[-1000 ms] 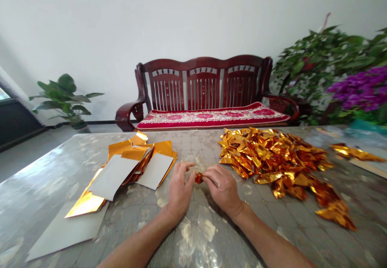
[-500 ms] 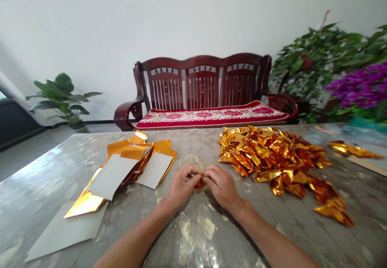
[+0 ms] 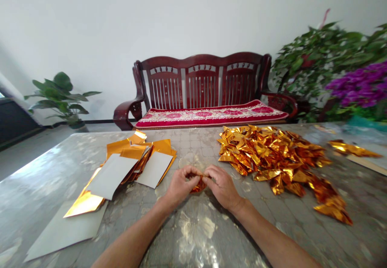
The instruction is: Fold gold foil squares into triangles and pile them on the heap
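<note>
Both hands meet over the middle of the table, pinching one small piece of gold foil paper (image 3: 198, 185). My left hand (image 3: 182, 182) grips its left side between thumb and fingers. On the other side my right hand (image 3: 221, 182) is closed on it in the same way, fingertips close to the left ones. Most of the piece is hidden behind the fingers, so its exact shape is unclear. To the left lie loose gold and grey-backed paper sheets (image 3: 114, 174). A heap of folded gold foil pieces (image 3: 269, 151) spreads to the right.
The patterned table (image 3: 196, 235) carries a large grey sheet (image 3: 68, 233) at the left front. At the right edge are one more folded foil piece (image 3: 353, 149) and clear plastic (image 3: 326, 133). Beyond stands a wooden bench (image 3: 202, 83), with potted plants (image 3: 63, 94) either side.
The hands stay almost in place, still pinching the foil piece. Slightly more of its gold surface shows beneath the fingers. The view has shifted very slightly.
</note>
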`<state>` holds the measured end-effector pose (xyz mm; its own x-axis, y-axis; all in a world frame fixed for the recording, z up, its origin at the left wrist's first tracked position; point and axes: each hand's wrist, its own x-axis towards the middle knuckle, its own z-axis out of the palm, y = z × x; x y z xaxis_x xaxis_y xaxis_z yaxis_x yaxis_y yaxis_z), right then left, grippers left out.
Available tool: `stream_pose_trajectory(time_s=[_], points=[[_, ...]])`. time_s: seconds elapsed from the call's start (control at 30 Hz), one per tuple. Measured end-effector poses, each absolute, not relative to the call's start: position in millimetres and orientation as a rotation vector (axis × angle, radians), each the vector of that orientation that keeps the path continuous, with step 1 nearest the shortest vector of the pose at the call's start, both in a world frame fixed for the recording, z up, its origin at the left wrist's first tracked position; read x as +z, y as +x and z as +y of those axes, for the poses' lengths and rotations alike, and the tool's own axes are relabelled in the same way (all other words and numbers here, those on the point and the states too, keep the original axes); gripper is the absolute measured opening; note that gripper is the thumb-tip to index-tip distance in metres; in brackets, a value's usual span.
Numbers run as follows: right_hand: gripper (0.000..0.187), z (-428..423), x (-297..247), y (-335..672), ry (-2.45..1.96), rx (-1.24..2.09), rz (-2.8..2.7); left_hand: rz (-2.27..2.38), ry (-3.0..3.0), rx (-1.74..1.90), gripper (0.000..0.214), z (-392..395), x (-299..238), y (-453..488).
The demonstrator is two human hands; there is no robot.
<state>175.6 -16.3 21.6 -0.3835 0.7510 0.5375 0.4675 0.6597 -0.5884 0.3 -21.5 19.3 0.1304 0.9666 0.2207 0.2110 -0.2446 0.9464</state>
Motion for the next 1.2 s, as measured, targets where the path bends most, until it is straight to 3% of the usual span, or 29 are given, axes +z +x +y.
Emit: stream_pose_trajectory(time_s=[0.47, 0.9, 1.2], points=[[0.015, -20.3, 28.5, 174.7, -0.894, 0.501, -2.039, 1.266, 1.818, 1.096, 0.012, -32.5, 30.1, 0.0], [0.014, -17.0, 30.4, 182.3, -0.928, 0.556, -2.081, 1.432, 1.619, 1.135, 0.011, -34.9, 25.2, 9.0], [0.027, -26.7, 32.7, 182.4, -0.955, 0.474, -2.045, 1.471, 1.300, 1.270, 0.010, -20.0, 16.7, -0.2]])
